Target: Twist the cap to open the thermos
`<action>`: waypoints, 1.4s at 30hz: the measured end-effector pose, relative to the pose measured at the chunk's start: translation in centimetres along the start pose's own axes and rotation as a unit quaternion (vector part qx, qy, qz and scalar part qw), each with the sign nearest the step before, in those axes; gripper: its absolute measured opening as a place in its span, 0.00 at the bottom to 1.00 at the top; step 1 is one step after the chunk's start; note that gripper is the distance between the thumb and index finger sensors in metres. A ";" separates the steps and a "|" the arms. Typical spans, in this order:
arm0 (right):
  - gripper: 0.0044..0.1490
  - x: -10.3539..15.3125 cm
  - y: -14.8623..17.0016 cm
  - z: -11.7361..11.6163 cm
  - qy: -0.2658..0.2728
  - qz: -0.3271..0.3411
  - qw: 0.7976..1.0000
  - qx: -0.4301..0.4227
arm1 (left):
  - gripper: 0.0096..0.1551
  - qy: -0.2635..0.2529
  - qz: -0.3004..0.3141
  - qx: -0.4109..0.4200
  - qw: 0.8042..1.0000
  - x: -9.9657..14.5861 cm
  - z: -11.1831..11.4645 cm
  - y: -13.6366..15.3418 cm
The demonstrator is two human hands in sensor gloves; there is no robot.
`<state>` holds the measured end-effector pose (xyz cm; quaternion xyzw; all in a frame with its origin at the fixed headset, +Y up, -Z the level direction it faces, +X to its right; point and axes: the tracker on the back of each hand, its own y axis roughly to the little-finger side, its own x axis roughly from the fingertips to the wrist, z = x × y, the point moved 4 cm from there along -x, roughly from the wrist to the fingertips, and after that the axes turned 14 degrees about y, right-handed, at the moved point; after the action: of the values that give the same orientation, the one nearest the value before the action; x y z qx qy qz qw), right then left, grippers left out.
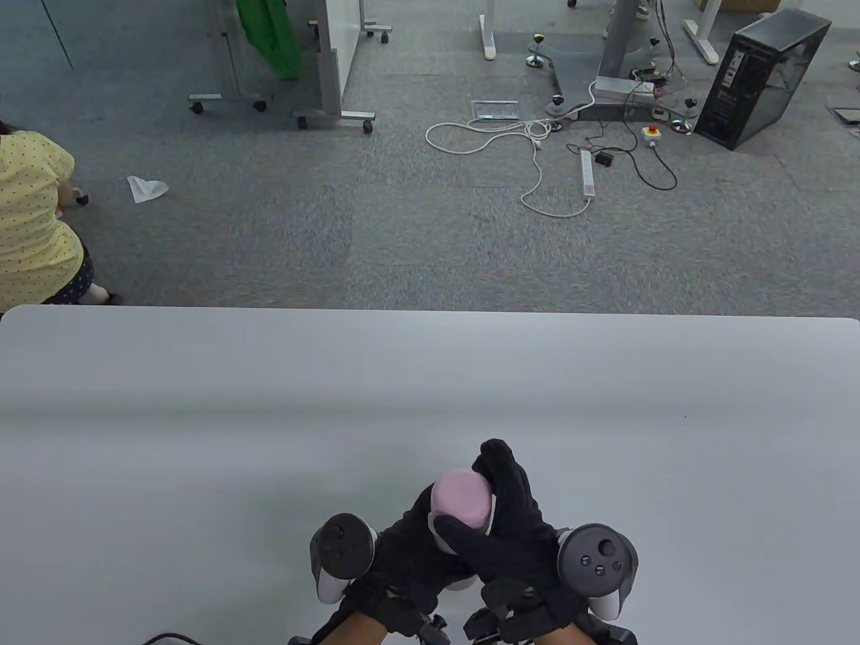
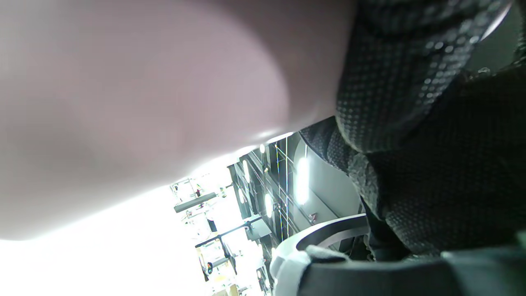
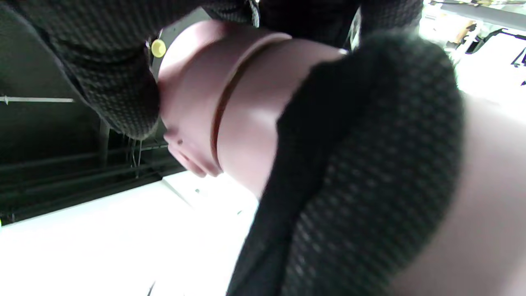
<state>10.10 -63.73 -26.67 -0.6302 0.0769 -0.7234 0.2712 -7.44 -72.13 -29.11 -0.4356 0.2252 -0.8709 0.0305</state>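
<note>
At the frame's lower centre, the thermos [image 1: 443, 537] is gripped by the left hand [image 1: 396, 557] for steadiness, while its cap [image 1: 460, 500] is clasped by the right hand [image 1: 510, 531] for twisting.

Grey carpet floor [image 1: 403, 222] beyond white table [image 1: 201, 403]. Landmark: black PC tower [image 1: 762, 77], far right. Left of it: desk base [image 1: 605, 87], red e-stop button [image 1: 651, 133], white power strip [image 1: 588, 173], looped white cable [image 1: 497, 134]. Further left: wheeled whiteboard stand [image 1: 336, 60], green cloth [image 1: 272, 33], crumpled paper [image 1: 144, 188].

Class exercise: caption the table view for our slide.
Both gloved hands, left and right, grip a pink thermos at the white table's near edge.
</note>
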 end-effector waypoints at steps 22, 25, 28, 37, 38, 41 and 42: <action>0.63 -0.2 -0.1 0.1 -0.017 0.006 1.000 0.002 | 0.71 -0.002 -0.003 -0.001 1.000 0.1 -0.1 0.1; 0.60 -0.2 0.0 0.1 -0.031 0.004 0.999 -0.016 | 0.71 -0.002 -0.004 -0.001 1.000 0.1 -0.1 0.2; 0.54 -0.2 0.1 -0.4 -0.048 -0.004 0.997 -0.055 | 0.71 -0.003 -0.004 0.002 1.000 0.1 -0.1 0.2; 0.65 0.1 -0.5 -0.4 -0.029 0.026 0.999 0.027 | 0.71 -0.003 -0.003 0.003 1.000 0.1 -0.1 0.2; 0.66 0.1 -0.6 -0.4 -0.028 0.026 0.999 0.036 | 0.71 -0.003 -0.003 0.003 1.000 0.1 -0.1 0.2; 0.65 0.1 -0.4 -0.5 -0.028 0.016 0.999 0.028 | 0.71 -0.004 -0.003 0.003 1.000 0.1 -0.1 0.2; 0.64 0.1 -0.4 -0.5 -0.027 0.016 0.999 0.028 | 0.71 -0.005 -0.003 0.004 1.000 0.1 -0.1 0.2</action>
<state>9.54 -63.54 -26.50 -0.6404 0.0599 -0.7036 0.3021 -7.60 -72.26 -29.18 -0.4404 0.2205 -0.8697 0.0308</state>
